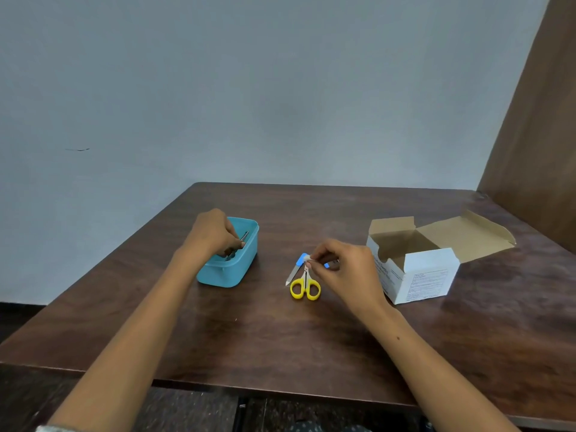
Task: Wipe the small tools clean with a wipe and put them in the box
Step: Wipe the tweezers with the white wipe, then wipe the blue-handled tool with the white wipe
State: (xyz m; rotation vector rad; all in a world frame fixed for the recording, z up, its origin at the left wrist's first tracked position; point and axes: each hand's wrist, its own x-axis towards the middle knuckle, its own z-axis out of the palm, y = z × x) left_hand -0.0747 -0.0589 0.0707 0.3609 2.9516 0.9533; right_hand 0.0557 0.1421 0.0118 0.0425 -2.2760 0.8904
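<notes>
A smooth teal plastic tub (232, 269) with rounded corners sits on the dark, wood-grained table (280, 344), left of centre. The left hand (215, 233) reaches into it from above, fingers curled round a thin metal tool (244, 236) whose grey tip slants up against the tub's far wall; more slim metal pieces lie under the hand, too hidden to tell apart.

Near the middle of the table lie small scissors (305, 286) with glossy yellow loop handles and short steel blades pointing away from the person. Just beside them, touching or nearly so, is a flat nail file (295, 269) with a blue plastic grip and a pointed metal blade angled toward the near left. The right hand (343, 269) hovers over the scissor blades, thumb and fingertips pinching a small white wad of wipe (308, 258). A bit of blue and metal (330, 265) peeks out from behind the fingers; what it is cannot be told.

To the right stands an open cardboard carton (417, 275), white outside with fine print, plain brown inside, flaps spread. A pale grey wall (249, 88) stands behind and a brown wooden panel (539, 120) at far right
</notes>
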